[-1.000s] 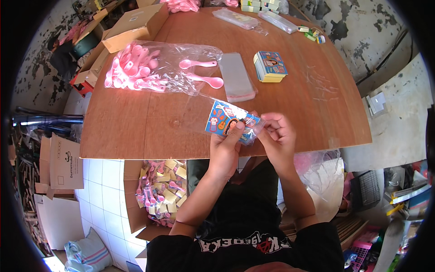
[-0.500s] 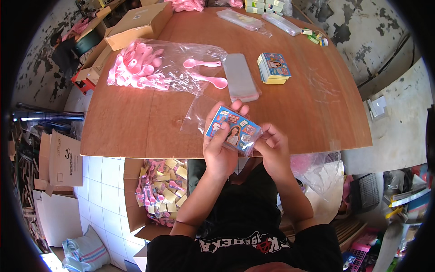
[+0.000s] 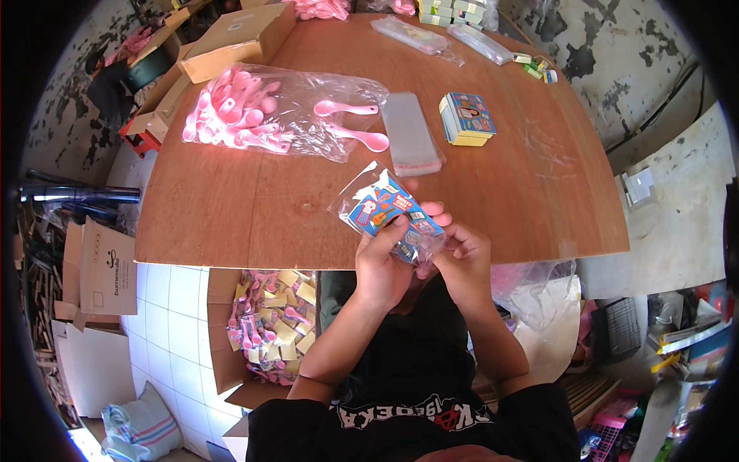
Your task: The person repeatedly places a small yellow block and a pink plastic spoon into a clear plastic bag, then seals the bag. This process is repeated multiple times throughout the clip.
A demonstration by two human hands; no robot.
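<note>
Since half a second ago the blue printed card pack (image 3: 389, 212) in its clear sleeve has been tilted and lifted slightly, its far end now raised over the near edge of the wooden table (image 3: 231, 208). The table is spread beyond the grip, apparently as a work surface, with supplies laid within reach. Beyond and to the left of the grip a clear bag of pink plastic spoons (image 3: 254, 115) is lain open, two spoons spilled toward the middle. Below the grip on the left, beside the table on the floor, an open carton of packed items (image 3: 269, 327) is kept. Straight beyond the grip a stack of clear sleeves (image 3: 410, 135) is placed, and to its right a pile of card packs (image 3: 466, 118). The pack is clamped by the left hand (image 3: 385, 266) from beneath, thumb on its face, while its near end is pinched by the right hand (image 3: 462, 258), seemingly so the sleeve can be closed.
</note>
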